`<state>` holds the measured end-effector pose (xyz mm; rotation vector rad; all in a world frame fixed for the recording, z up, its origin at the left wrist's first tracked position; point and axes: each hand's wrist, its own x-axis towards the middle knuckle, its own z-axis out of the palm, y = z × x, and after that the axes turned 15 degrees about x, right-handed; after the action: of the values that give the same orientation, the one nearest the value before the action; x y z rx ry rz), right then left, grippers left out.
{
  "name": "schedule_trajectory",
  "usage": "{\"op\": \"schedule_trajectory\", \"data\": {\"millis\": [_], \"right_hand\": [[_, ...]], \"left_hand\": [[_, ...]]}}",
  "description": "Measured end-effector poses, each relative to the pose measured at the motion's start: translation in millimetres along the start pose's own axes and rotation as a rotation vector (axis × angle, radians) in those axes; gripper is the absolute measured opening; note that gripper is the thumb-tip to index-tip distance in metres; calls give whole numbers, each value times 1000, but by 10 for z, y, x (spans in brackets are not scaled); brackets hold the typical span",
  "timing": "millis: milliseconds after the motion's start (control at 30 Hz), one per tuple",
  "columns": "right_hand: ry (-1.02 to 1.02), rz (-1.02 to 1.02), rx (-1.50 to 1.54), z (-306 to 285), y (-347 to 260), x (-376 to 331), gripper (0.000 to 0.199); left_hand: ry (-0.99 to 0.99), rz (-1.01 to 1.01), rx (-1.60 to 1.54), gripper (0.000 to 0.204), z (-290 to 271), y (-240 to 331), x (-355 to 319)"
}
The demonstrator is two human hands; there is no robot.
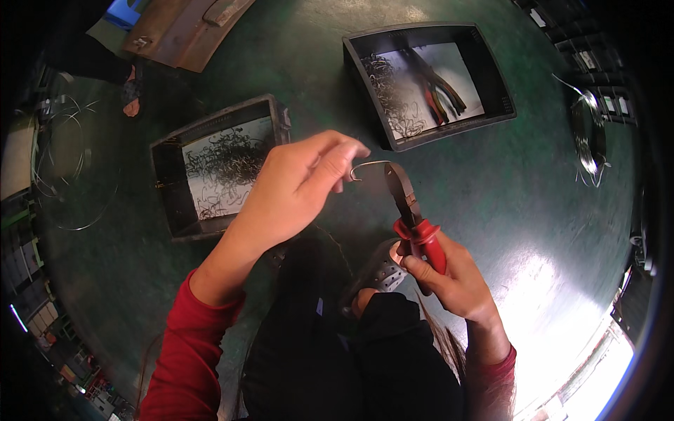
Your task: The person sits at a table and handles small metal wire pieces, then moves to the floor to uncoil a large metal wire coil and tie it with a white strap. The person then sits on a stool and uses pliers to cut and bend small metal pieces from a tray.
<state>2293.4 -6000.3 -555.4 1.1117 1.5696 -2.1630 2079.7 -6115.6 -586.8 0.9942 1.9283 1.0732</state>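
My right hand [449, 279] is wrapped round the red handles of a pair of pliers [420, 238], jaws pointing up and away from me. A thin bent wire [372, 163] sticks out leftward from the jaw tip and ends in a small hook. Close beside that hooked end is my left hand [298, 182], its thumb and fingers curled together. The fingertips are slightly blurred, and whether they touch the wire or hold anything is hidden.
Left of centre, a black crate [163, 175] on the green floor holds many bent wire pieces. A second black crate [509, 105] beyond my hands contains wire pieces and dark pliers [439, 91]. A wire coil [588, 133] lies far right. Another person's foot [131, 95] shows upper left.
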Motion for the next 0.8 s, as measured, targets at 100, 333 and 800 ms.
{"op": "schedule_trajectory", "data": {"millis": [100,333,800], "right_hand": [[0,4,2,-11,5,-5,40],[104,-170,-156,66,125,47,43],[-35,-22,141,46,184,61,43]], "left_hand": [[-112,-57,-16,41,-24,-10,-24],[-319,-210,-196,47,-52,-61,-58],[141,129,97,36,138,-174,-69]]}}
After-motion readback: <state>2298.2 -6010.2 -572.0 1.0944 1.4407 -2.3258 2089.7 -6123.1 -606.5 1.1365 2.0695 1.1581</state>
